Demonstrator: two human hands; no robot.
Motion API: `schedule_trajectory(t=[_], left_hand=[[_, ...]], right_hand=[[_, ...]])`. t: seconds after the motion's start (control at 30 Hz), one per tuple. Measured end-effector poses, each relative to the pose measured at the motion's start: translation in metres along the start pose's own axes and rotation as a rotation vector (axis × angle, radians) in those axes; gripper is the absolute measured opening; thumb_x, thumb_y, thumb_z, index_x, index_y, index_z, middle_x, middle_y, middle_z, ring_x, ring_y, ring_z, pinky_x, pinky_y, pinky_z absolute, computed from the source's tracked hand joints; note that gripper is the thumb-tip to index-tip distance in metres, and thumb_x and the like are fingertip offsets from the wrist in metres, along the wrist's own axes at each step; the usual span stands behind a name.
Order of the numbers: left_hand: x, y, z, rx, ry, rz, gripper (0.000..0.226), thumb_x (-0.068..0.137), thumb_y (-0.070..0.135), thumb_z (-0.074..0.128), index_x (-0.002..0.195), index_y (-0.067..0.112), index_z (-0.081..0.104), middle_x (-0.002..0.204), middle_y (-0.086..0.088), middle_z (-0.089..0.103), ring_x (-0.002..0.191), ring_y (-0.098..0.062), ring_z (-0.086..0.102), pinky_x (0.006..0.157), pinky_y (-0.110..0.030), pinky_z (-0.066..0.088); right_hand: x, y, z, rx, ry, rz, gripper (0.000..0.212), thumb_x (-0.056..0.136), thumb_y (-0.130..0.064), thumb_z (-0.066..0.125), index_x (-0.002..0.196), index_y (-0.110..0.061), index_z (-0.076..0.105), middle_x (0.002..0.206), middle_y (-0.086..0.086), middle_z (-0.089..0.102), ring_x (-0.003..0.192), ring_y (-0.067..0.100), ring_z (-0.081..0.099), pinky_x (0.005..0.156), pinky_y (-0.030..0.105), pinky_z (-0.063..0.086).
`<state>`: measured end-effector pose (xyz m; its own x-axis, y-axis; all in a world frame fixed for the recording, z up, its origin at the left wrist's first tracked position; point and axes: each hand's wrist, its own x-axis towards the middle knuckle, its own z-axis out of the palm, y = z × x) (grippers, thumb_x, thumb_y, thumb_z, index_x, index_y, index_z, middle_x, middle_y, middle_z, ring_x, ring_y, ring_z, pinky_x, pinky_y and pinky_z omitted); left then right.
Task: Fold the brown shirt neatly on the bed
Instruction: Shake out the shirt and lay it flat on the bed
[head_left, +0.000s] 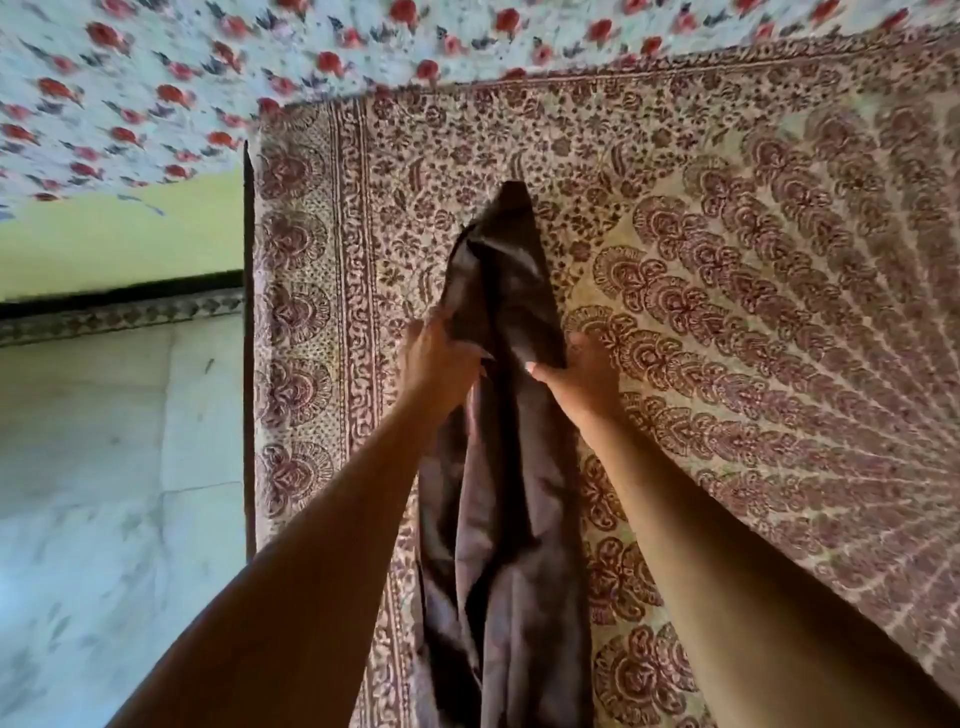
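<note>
Brown, slightly shiny cloth hangs in a long bunch: we hold the brown shirt (498, 415) over the bed (753, 260), left hand (441, 364) and right hand (582, 374) pinching it with curled fingers, probably to let it drop straight before laying it flat.

Shirt: the long dark brown bunched shirt (498, 415) lies lengthwise on the maroon-patterned printed bedspread (727, 260).
Hands: left hand (441, 358) at its left edge, right hand (576, 374) at its right.
Floor: pale stone floor (104, 467) left of the bed.
Behind: white red-flowered cloth (208, 62).
</note>
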<state>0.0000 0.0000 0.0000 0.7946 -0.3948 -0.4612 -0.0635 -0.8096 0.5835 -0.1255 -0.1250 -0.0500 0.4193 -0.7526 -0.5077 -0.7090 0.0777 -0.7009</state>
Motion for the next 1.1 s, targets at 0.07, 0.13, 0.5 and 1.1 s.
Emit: schedule_trajectory(t=[0.07, 0.13, 0.5, 1.1], left_hand=[[0.016, -0.003, 0.005, -0.068, 0.004, -0.041, 0.068, 0.081, 0.025, 0.079, 0.138, 0.018, 0.042, 0.13, -0.013, 0.055, 0.12, -0.035, 0.054, 0.099, -0.05, 0.049], [0.027, -0.013, 0.01, -0.133, 0.045, -0.088, 0.062, 0.082, 0.023, 0.081, 0.13, 0.013, 0.043, 0.119, -0.014, 0.064, 0.111, -0.035, 0.062, 0.087, -0.041, 0.051], [0.055, -0.111, 0.003, -0.269, 0.273, -0.131, 0.038, 0.076, 0.025, 0.067, 0.113, 0.02, 0.073, 0.09, 0.0, 0.074, 0.085, -0.026, 0.073, 0.075, -0.037, 0.06], [0.041, -0.121, -0.012, -0.59, -0.048, -0.161, 0.019, 0.081, 0.029, 0.064, 0.098, 0.022, 0.066, 0.106, -0.013, 0.073, 0.104, -0.033, 0.07, 0.095, -0.053, 0.057]], right_hand=[[0.005, -0.008, 0.01, -0.018, 0.053, -0.039, 0.053, 0.075, -0.024, 0.086, 0.121, -0.009, 0.065, 0.111, 0.01, 0.074, 0.099, 0.025, 0.07, 0.091, 0.04, 0.057], [-0.007, -0.018, 0.018, -0.067, 0.072, -0.163, 0.023, 0.079, -0.011, 0.079, 0.1, -0.006, 0.071, 0.092, 0.01, 0.075, 0.082, 0.022, 0.069, 0.076, 0.035, 0.056], [0.029, -0.051, 0.038, 0.127, 0.145, -0.354, 0.02, 0.097, -0.018, 0.069, 0.115, -0.012, 0.073, 0.101, 0.004, 0.078, 0.083, 0.014, 0.074, 0.079, 0.04, 0.062], [0.027, -0.102, 0.038, 0.305, -0.737, -0.071, 0.027, 0.08, 0.006, 0.076, 0.087, -0.013, 0.058, 0.092, 0.007, 0.069, 0.094, 0.025, 0.064, 0.087, 0.04, 0.055]])
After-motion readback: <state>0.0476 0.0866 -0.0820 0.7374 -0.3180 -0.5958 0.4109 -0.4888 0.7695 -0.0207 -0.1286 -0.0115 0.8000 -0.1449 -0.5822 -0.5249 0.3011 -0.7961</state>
